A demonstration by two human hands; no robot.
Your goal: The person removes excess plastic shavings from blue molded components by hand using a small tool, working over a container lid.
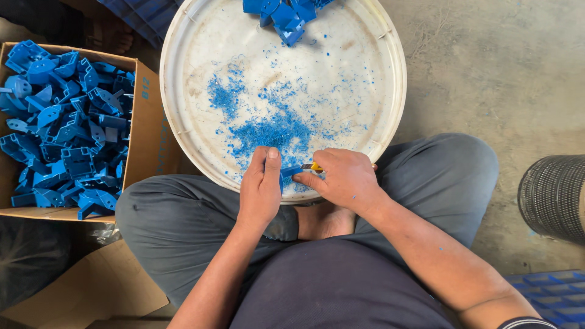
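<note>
I sit cross-legged with a round white tray (378,73) before my knees. My left hand (261,189) grips a small blue plastic part (289,172) over the tray's near rim. My right hand (342,178) holds a small knife with a yellow handle (315,167), its tip against the blue part. Blue plastic shavings (268,128) lie scattered across the middle of the tray. A few more blue parts (286,15) lie piled at the tray's far edge.
A cardboard box (149,131) at my left is full of blue plastic parts (64,128). A black mesh bin (553,196) stands at the right on the concrete floor. Flattened cardboard (91,286) lies near my left knee, and a blue crate (551,292) at lower right.
</note>
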